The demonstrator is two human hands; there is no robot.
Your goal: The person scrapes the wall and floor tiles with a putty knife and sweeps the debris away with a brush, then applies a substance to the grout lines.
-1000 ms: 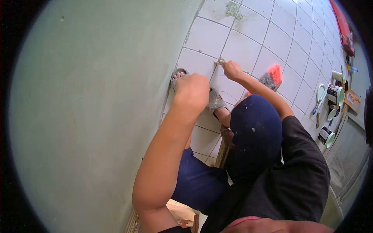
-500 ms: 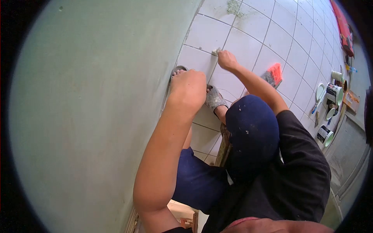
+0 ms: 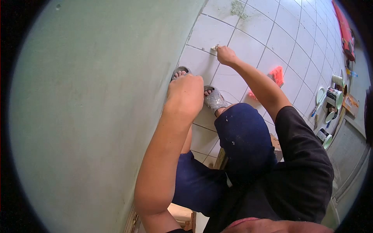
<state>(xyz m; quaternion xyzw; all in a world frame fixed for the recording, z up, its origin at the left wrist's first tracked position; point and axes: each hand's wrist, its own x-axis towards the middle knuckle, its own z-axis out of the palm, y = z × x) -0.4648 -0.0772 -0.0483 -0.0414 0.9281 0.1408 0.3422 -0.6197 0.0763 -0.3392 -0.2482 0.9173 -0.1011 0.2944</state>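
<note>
My right hand [image 3: 227,55] is held out over the white tiled floor, its fingers closed on a small crumpled whitish piece [image 3: 215,47]; its exact kind is too small to tell. Close beside the pale green wall [image 3: 93,97], my left hand [image 3: 185,93] is curled into a fist with the back of the hand toward me. Its fingertips are hidden, so I cannot see whether it holds anything. Below the hands are my feet in grey, speckled sandals [image 3: 215,100].
Pink-orange bristles of a brush [image 3: 276,74] show beside my right forearm. Paint tubs [image 3: 333,97], smaller containers and tools stand along the right side. Greenish crumbs [image 3: 237,8] lie on the tiles [image 3: 248,44] at the top. A red object [image 3: 342,27] lies at upper right.
My left hand has shifted slightly left and down, my right hand slightly up. My right knee has moved left and down. More pink-orange bristles show below the right forearm.
</note>
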